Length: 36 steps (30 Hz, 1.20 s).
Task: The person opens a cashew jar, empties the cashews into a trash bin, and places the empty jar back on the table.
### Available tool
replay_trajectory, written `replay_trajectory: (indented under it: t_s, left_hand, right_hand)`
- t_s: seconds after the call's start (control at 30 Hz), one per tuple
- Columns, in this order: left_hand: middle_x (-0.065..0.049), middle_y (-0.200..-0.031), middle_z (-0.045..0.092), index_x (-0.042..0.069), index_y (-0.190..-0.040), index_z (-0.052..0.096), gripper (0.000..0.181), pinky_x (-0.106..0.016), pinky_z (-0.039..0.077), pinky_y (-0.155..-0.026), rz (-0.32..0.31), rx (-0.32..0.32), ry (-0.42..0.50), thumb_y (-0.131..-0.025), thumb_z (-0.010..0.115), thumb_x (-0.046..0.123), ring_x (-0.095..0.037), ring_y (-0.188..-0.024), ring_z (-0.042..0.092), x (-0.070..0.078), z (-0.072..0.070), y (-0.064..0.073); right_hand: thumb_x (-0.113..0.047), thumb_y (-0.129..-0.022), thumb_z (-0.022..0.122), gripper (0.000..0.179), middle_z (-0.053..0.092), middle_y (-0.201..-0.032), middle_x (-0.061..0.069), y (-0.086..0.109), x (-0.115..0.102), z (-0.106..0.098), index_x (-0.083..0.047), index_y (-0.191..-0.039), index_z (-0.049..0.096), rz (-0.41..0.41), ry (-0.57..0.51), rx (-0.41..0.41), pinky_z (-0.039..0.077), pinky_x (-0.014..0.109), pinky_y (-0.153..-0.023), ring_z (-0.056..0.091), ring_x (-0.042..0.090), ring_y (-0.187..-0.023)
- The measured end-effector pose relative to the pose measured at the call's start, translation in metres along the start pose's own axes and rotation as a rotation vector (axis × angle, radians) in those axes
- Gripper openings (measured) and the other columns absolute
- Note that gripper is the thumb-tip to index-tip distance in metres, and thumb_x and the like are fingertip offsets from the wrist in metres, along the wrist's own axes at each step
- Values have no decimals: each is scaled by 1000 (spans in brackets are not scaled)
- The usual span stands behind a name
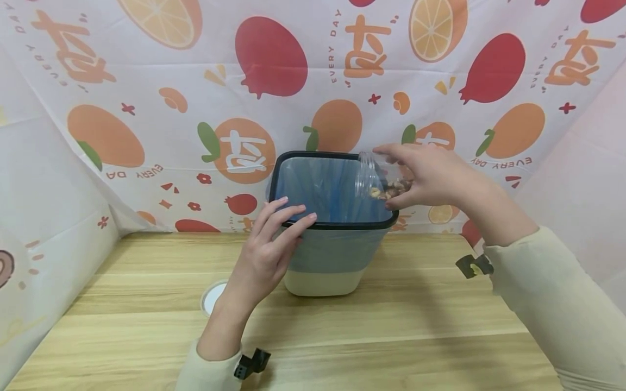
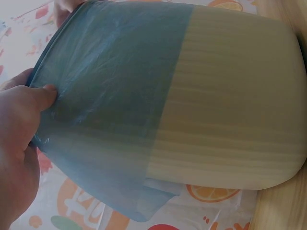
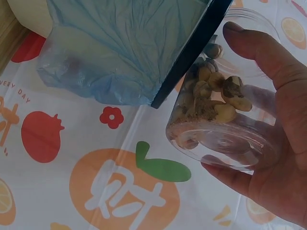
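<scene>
A cream trash bin (image 1: 323,283) stands upright, lined with a translucent blue bag (image 2: 110,62) folded over its black rim (image 1: 342,225). My left hand (image 1: 264,255) grips the near left part of that rim, thumb outside and fingers over the edge. At the bin's right side, my right hand (image 1: 435,176) holds a clear plastic jar (image 3: 225,139) between thumb and fingers. The jar lies tipped nearly on its side, its open mouth over the bin. Brown and yellowish nuts (image 3: 211,96) lie along its lower wall, still inside.
A round white lid (image 1: 213,297) lies on the wooden table (image 1: 401,336), partly hidden behind my left wrist. A fruit-printed cloth (image 1: 195,130) hangs close behind the bin. Cloth also borders the left and right sides.
</scene>
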<state>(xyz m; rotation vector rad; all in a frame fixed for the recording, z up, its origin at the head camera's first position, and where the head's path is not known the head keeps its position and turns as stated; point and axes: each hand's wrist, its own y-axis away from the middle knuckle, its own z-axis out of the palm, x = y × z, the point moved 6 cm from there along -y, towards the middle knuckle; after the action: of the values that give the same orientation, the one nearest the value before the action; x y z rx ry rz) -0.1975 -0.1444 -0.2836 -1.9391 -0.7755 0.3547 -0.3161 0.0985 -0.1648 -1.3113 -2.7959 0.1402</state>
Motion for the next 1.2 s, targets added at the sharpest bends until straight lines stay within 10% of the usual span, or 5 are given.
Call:
replay_trajectory:
  t_s: [0.53,1.2]
  left_hand:
    - [-13,-136,57,16,-136,62,34,-56,28,-117,0,2,5,-103,54,14,-43,-134,43,1,0,0]
    - [-12,-135,57,16,-136,62,52,-61,30,-114,3,8,0,-88,69,-2,-41,-135,43,1,0,0]
  right_hand:
    - [-50,-71,86,96,60,-135,2,-4,-8,-3,-32,-153,38,16,51,-24,53,43,-78,62,19,-92]
    - [-48,-71,85,96,57,-138,-2,-11,-17,-5,-40,-152,36,68,122,-103,52,46,-76,62,21,-102]
